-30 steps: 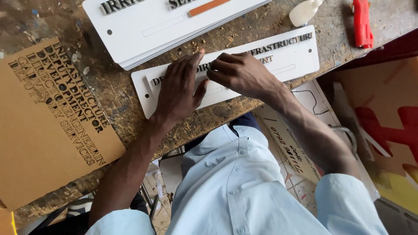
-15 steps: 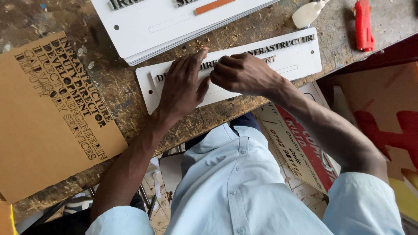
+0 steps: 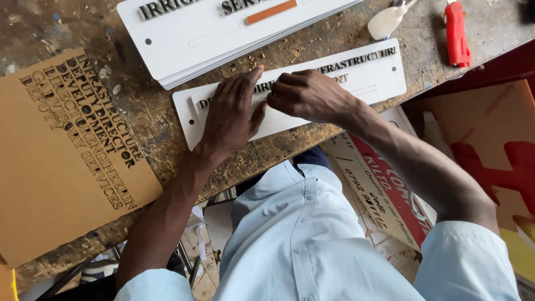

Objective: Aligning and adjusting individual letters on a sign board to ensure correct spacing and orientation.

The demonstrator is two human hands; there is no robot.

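A long white sign plate (image 3: 370,78) lies on the worn wooden bench, with rows of dark raised letters on it. My left hand (image 3: 231,114) rests flat on the plate's left half, fingers spread, pressing down on the lettering. My right hand (image 3: 309,96) sits just to its right over the plate's middle, fingers curled with the tips down among the letters. Whether the fingertips pinch a letter is hidden. Both hands touch the plate and nearly touch each other.
A stack of white sign plates (image 3: 184,39) lies beyond. A brown board with cut-out letters (image 3: 61,161) lies at left. A red utility knife (image 3: 457,33) and a cream glue bottle (image 3: 387,21) are at top right. Printed signs (image 3: 384,189) lean below the bench edge (image 3: 290,150).
Both hands stay on the white plate; the view has shifted slightly. The right hand's fingers have curled a little tighter over the letters.
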